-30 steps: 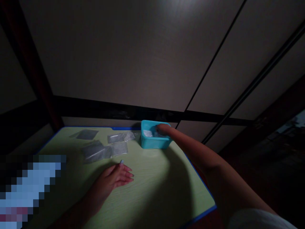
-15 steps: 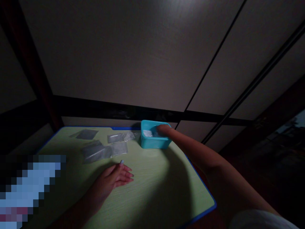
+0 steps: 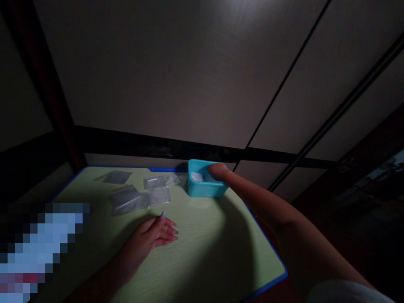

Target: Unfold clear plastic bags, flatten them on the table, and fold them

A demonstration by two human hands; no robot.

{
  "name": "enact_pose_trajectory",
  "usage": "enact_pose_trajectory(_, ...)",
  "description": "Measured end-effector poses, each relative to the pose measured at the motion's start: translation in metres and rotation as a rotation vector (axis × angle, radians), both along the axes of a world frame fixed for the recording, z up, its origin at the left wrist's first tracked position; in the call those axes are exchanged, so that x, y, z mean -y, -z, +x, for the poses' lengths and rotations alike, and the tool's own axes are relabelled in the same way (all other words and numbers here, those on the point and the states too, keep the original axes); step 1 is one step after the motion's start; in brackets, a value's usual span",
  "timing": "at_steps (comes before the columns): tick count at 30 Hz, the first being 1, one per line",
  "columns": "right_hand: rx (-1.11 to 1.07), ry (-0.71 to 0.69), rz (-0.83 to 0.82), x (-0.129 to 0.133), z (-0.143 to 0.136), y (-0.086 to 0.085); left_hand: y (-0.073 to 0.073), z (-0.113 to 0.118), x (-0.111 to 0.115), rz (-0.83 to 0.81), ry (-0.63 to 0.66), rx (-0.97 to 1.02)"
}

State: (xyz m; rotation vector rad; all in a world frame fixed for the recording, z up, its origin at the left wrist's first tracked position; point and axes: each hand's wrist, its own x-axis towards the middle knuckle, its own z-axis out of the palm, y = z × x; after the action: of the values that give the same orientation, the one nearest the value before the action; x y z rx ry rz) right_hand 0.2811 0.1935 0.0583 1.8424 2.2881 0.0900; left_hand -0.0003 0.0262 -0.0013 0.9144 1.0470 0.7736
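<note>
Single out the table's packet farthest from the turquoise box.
The packet by the back left corner of the table; the other packets lie closer to the turquoise box.

In front of you stand big, flat, grey-brown panels (image 3: 176, 84) with thin dark lines between them, a black strip (image 3: 132, 142) running across low down, and a dark red post (image 3: 50, 92) leaning at the left. Your pale green desk (image 3: 195, 223) has a blue edge (image 3: 268, 288) and a big soft shadow (image 3: 233, 252) on it. The room is very dim, with one shiny glow (image 3: 249, 8) up high and murky shapes far to the right, too dark for you to make out.
</note>
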Motion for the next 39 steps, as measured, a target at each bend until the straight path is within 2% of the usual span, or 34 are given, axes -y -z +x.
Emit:
enact_pose_trajectory(11,-0.182,0.009,-0.029,0.001,0.008,-0.001,0.0,0.0,0.001,0.069,0.0,0.002)
enact_pose_trajectory(19,-0.427,-0.098,-0.087,-0.001,0.017,-0.01,0.0,0.004,0.0,0.157,-0.039,0.01)
enact_pose_trajectory(23,-0.592,-0.141,-0.075,0.0,0.02,-0.019,-0.008,0.009,0.006,0.184,-0.012,0.004)
enact_pose_trajectory(27,-0.778,-0.178,0.011,0.005,0.024,-0.032,-0.021,0.017,0.011,0.224,0.039,0.018)
enact_pose_trajectory(29,-0.853,-0.196,0.044,0.01,0.025,-0.04,-0.027,0.024,0.008,0.246,0.023,0.033)
enact_pose_trajectory(32,-0.992,-0.223,0.074,0.02,0.02,-0.054,-0.037,0.036,-0.002,0.319,-0.086,0.11)
enact_pose_trajectory(34,-1.21,-0.254,0.072,0.032,0.012,-0.065,-0.042,0.046,-0.01,0.363,-0.166,0.183)
enact_pose_trajectory(37,-1.433,-0.304,0.016,0.055,-0.009,-0.077,-0.045,0.059,-0.019,0.343,-0.197,0.375)
enact_pose_trajectory(39,-1.503,-0.313,-0.082,0.072,-0.026,-0.078,-0.044,0.066,-0.019,0.28,-0.191,0.526)
